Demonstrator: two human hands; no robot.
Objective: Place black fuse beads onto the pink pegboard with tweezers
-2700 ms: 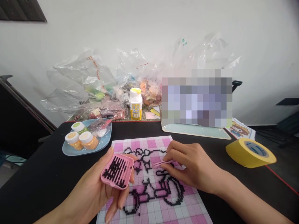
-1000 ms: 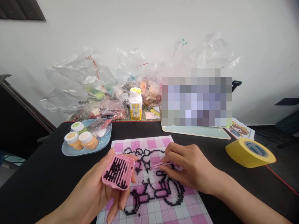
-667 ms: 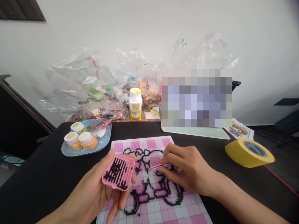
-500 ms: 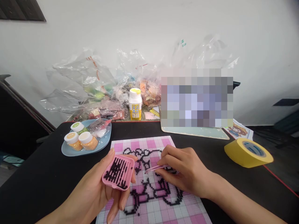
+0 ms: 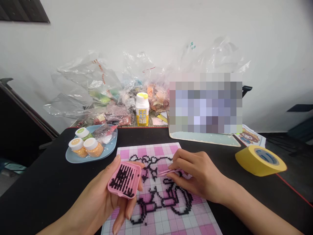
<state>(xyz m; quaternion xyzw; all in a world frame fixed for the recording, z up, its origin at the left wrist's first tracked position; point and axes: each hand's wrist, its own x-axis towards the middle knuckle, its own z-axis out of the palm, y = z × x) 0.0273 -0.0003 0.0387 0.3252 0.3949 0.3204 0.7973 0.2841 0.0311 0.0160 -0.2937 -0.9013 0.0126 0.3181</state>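
My left hand (image 5: 102,192) is closed around a small pink bead tray (image 5: 134,176), tilted toward me, with black beads (image 5: 122,178) lined up in its grooves. Pinched between the fingers of my right hand (image 5: 195,176) is a pair of pink tweezers (image 5: 164,173), its tips over the pegboard; whether they hold a bead is too small to tell. Below both hands lies the pink-and-white checked pegboard (image 5: 156,223), where black beads form a curving outline (image 5: 182,212). My right hand covers part of the outline.
A blue plate (image 5: 73,160) at left holds lidded jars of beads (image 5: 94,148) and a bag. Behind stand a white-and-yellow bottle (image 5: 142,111) and plastic bags (image 5: 90,85). A roll of yellow tape (image 5: 246,161) lies right, near a blurred panel (image 5: 205,107) and a printed card (image 5: 249,137).
My right hand has shifted slightly right with the tweezers, whose tips moved right across the pegboard. My left hand still holds the tray in nearly the same place.
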